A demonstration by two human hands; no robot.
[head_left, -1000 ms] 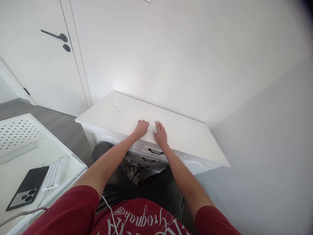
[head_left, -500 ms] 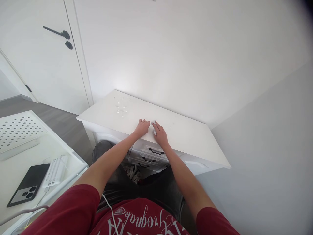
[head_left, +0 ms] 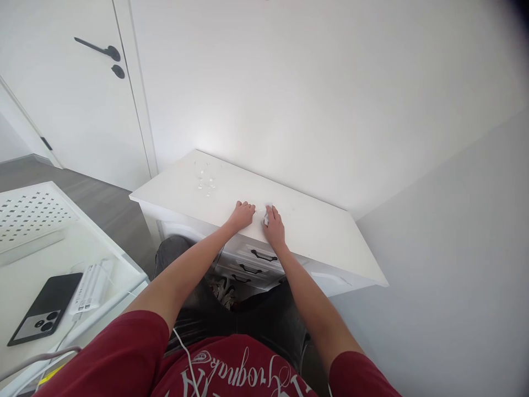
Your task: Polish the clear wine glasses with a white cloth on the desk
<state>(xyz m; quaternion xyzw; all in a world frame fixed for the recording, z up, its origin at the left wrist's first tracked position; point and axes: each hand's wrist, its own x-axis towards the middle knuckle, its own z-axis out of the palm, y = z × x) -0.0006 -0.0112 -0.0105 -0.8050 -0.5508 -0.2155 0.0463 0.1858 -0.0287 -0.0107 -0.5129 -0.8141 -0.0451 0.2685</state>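
My left hand (head_left: pixel 243 215) rests near the front edge of the white dresser top (head_left: pixel 322 231), its fingers curled. A small pale bit shows at its fingertips, too small to name. To its right, my right hand (head_left: pixel 275 228) is closed around a crumpled white tissue (head_left: pixel 266 219), which sticks out past the thumb and fingers. A narrow gap separates the two hands. Clear, shiny drops (head_left: pixel 205 186) lie on the dresser top, left of my left hand and farther back.
A white table (head_left: pixel 88 237) at the left bears a dark phone (head_left: pixel 45 309), a white printed packet (head_left: pixel 91 286) and a perforated white panel (head_left: pixel 31 215). Dark handles (head_left: pixel 264 255) stick out from the drawers below my hands. The wall (head_left: pixel 289 110) stands behind the dresser; a white door (head_left: pixel 74 99) is at the left.
My right hand has moved slightly right, away from my left hand, with the white tissue in it. The left hand stays almost in place.
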